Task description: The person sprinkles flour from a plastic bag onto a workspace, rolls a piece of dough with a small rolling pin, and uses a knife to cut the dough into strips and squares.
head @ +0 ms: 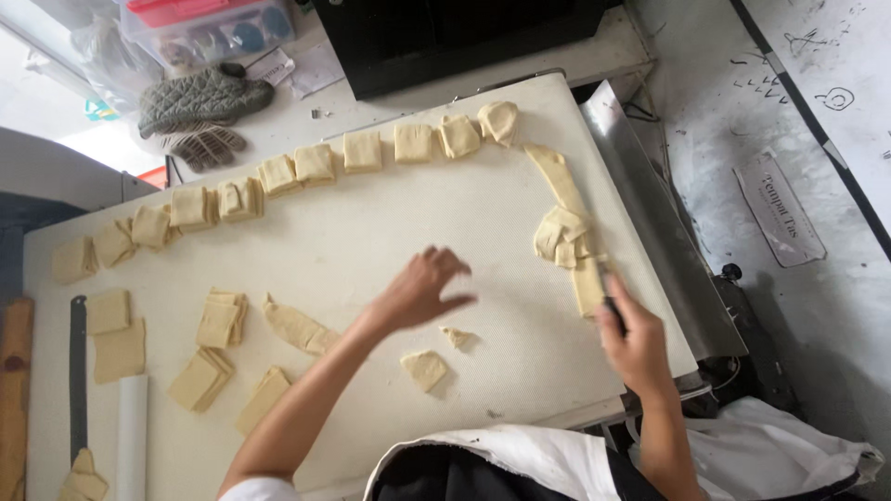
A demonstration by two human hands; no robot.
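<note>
Big white board [371,232] takes up most of the view, sitting on a pale counter [306,111] with a black box [445,37] at the far edge and a steel chute [650,213] running down the right side. Along the far rim of the board there's a curved row of folded dough squares [316,165], going from the left edge all the way up to the top right corner. Nearer on the left, more stacks of squares [215,348] sit loose, plus a torn strip [297,327] lying right by the left forearm, so that arm crosses over that bit of the board. A long dough strip [561,199] runs along the right edge with a small pile of cut bits [561,237] on top of it. The right hand [636,343] is clenched around a dark handle [613,311] at the near end of that strip; can't really make out the blade. The left hand [422,292] is open, fingers spread, hovering over the middle of the board and holding nothing. Two small scraps [425,369] lie just near it, between the two hands. Far left: a dark ruler [78,371], a white roll [132,436], a wooden edge [14,390]. Grey mitts [200,107] and a plastic tub [209,28] sit beyond the board.
</note>
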